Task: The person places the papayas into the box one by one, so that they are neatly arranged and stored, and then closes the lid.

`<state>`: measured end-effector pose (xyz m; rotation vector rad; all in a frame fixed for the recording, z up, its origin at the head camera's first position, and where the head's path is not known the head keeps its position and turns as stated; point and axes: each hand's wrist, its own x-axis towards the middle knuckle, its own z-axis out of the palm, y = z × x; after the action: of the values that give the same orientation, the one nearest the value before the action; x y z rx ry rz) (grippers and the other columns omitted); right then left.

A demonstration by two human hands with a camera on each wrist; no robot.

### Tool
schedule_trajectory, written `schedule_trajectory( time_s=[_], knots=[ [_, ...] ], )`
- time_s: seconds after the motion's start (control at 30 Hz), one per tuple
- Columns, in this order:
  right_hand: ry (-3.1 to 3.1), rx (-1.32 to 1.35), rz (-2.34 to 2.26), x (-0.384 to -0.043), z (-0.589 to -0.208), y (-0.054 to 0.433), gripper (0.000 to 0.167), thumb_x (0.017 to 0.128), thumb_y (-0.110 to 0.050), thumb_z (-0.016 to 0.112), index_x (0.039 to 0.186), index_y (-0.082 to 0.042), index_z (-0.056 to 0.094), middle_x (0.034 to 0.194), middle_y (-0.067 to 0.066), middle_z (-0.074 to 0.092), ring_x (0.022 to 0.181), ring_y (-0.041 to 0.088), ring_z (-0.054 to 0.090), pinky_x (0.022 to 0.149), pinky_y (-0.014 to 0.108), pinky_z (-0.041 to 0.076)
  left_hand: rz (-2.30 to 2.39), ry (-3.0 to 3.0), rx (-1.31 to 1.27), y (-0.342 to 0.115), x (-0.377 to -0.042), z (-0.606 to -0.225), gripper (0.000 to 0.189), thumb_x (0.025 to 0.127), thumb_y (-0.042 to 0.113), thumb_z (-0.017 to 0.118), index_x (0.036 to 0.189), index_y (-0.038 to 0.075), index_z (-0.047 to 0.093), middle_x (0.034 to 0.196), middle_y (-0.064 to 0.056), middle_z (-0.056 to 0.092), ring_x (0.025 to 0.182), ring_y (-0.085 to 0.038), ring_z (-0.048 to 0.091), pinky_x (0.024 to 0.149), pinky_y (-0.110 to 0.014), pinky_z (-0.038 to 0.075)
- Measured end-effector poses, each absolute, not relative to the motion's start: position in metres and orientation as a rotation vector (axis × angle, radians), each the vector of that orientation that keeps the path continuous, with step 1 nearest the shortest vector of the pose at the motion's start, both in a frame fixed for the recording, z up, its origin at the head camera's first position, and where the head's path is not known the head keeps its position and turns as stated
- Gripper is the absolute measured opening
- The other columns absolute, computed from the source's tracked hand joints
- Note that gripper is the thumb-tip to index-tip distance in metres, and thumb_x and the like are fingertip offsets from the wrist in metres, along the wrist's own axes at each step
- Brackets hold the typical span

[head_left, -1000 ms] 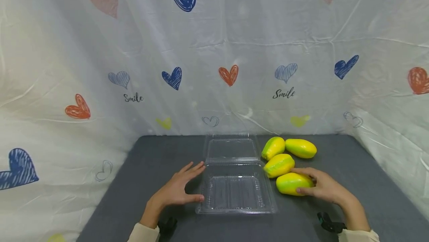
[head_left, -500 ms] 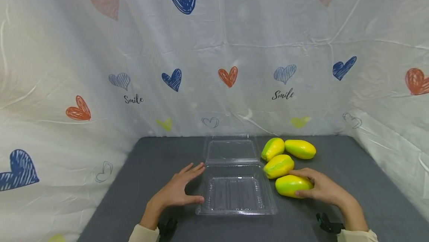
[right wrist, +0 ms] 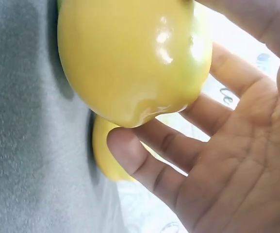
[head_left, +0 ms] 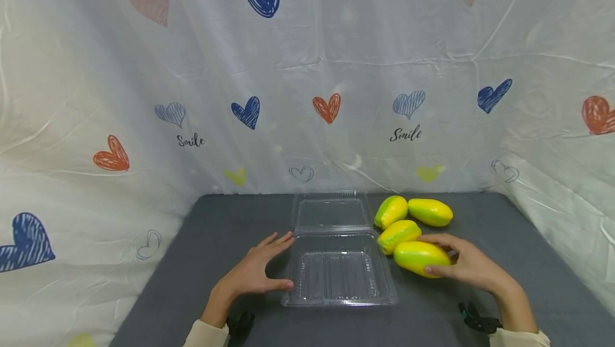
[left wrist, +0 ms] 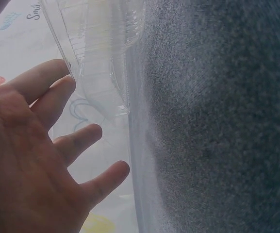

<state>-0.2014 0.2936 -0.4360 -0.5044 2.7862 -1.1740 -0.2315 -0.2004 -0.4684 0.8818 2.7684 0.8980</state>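
At the right, my right hand (head_left: 473, 264) grips a yellow-green papaya (head_left: 422, 259) by its near end, thumb on one side and fingers on the other. In the right wrist view this papaya (right wrist: 135, 58) looks raised a little off the cloth. Behind it lies a second papaya (head_left: 400, 236), with others farther back. A clear plastic clamshell box (head_left: 336, 277) stands open in the middle, lid folded back. My left hand (head_left: 252, 269) is spread at its left side, and in the left wrist view fingertips touch the box's rim (left wrist: 57, 41).
Two more papayas (head_left: 391, 212) lie beside the lid (head_left: 331, 213) at the back right. A dark grey cloth (head_left: 192, 283) covers the table. A white curtain (head_left: 288, 58) printed with hearts hangs behind and at the sides.
My right hand has tilted and slightly raised the papaya it grips. The left hand and the box have stayed in place.
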Motion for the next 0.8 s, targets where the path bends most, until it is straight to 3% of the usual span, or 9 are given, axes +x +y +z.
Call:
schedule_trajectory(
  time_s=[0.27, 0.5, 0.8],
  knots=[
    [2.863, -0.484, -1.189, -0.203, -0.434, 0.279, 0.062, 0.086, -0.037, 0.082, 0.14, -0.014, 0.059, 0.129, 0.011, 0.066, 0.101, 0.015, 0.062, 0.071, 0.027, 0.054, 0.899, 2.765, 0.887, -0.202, -0.232, -0.471, 0.097, 0.08, 0.057, 0.08, 0.16, 0.027, 0.034, 0.17, 0.004, 0.027, 0.157, -0.044, 0.016, 0.107, -0.086, 0.018],
    [2.948, -0.539, -1.274, -0.203, -0.431, 0.26, 0.068, 0.087, -0.033, 0.082, 0.147, -0.016, 0.054, 0.136, 0.011, 0.063, 0.096, 0.011, 0.06, 0.069, 0.027, 0.054, 0.879, 2.764, 0.879, -0.203, -0.233, -0.47, 0.098, 0.08, 0.062, 0.078, 0.161, 0.029, 0.032, 0.17, 0.006, 0.025, 0.157, -0.043, 0.016, 0.107, -0.086, 0.018],
    [3.06, -0.645, -1.267, -0.211, -0.427, 0.235, 0.065, 0.088, -0.031, 0.082, 0.146, -0.022, 0.055, 0.136, 0.007, 0.064, 0.099, 0.005, 0.057, 0.077, 0.029, 0.055, 0.874, 2.758, 0.876, -0.201, -0.232, -0.467, 0.098, 0.081, 0.06, 0.079, 0.161, 0.026, 0.033, 0.17, 0.005, 0.025, 0.157, -0.044, 0.015, 0.108, -0.085, 0.019]
  ],
)
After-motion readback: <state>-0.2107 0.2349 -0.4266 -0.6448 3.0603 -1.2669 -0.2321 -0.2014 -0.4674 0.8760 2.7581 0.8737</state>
